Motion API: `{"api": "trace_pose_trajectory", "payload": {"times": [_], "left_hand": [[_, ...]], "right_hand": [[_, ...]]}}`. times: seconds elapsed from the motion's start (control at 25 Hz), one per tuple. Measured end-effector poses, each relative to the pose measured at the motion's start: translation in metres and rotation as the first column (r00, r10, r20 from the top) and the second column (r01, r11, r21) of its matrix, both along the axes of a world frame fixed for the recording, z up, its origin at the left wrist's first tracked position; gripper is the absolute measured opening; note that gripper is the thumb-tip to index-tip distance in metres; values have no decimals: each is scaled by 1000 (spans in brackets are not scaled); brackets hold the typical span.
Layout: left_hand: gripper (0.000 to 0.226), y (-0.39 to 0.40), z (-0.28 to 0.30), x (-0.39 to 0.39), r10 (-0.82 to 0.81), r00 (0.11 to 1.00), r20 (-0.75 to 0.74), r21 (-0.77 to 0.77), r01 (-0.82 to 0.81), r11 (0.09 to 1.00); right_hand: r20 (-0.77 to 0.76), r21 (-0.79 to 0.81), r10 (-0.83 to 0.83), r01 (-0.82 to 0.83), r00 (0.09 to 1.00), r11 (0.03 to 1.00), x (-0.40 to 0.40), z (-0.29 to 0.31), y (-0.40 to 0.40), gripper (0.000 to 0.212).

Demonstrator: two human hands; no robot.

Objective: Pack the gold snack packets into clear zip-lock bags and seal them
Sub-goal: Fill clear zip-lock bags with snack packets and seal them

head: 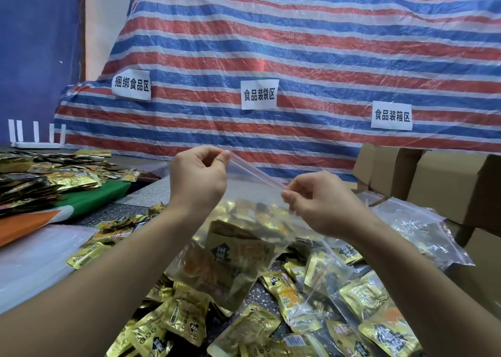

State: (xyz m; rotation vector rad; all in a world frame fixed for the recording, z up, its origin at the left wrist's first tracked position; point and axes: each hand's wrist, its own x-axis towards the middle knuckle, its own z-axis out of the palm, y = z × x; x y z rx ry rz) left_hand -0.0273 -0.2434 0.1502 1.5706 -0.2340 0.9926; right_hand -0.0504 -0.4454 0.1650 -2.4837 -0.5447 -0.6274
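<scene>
The left hand (199, 177) and the right hand (314, 202) each pinch one end of the red zip strip of a clear, crinkled bag (244, 242), held up above the table (151, 194). Shiny gold packets (233, 251) fill it; their print is blurred behind the film. More loose packets (187, 318) lie below, partly hidden by the arms.

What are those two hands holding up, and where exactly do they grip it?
A clear zip-lock bag filled with gold snack packets. The left hand and right hand each pinch its red zip strip at opposite ends.
</scene>
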Motion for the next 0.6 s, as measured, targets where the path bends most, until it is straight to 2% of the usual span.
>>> {"api": "trace_pose_trajectory", "payload": {"times": [0.12,0.28,0.44,0.6], "left_hand": [[21,7,1,2,33,999,0,-4,-33,999],[24,10,3,3,55,998,8,-2,-55,998],[23,9,1,7,61,998,-1,-6,-61,998],[21,7,-2,6,-27,1000,-11,61,28,998]], "right_hand": [[-10,-12,-8,8,1000,1000,-1,-7,-7,17],[74,-45,-2,6,997,999,0,-10,-11,19],[96,-62,71,-65,993,996,3,-15,-16,20],[52,-78,97,-93,994,993,7,-19,-26,22]]}}
